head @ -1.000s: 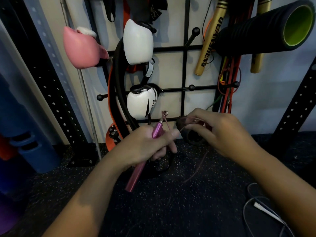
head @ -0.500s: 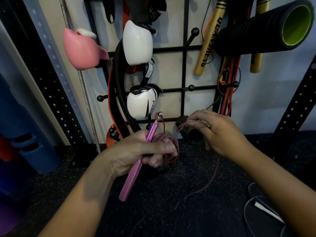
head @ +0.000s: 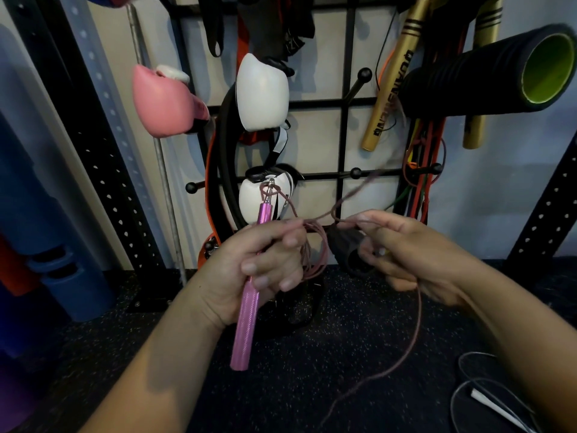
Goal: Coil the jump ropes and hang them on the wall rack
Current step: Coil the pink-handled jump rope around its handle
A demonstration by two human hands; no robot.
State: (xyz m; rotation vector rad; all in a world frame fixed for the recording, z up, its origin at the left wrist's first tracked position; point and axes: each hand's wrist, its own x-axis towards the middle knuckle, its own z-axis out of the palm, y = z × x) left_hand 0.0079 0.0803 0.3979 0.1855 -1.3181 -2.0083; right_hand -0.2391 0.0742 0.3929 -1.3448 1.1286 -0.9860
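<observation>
My left hand grips the pink metal handle of a jump rope, held nearly upright, along with a few loops of its thin pink cord hanging by my fingers. My right hand pinches the cord a little to the right, at the same height. From there the cord trails down to the floor. The black wall rack with ball-tipped pegs stands right behind my hands. A second rope with a white handle lies on the floor at the lower right.
On the rack hang a pink boxing glove, white gloves, black and orange bands, gold sticks and a black foam roller. Perforated black uprights flank it. Blue rollers stand at the left.
My head has moved closer and both hands have risen. The right hand has swung more cord across to the left hand, where loops have gathered beside the handle.
</observation>
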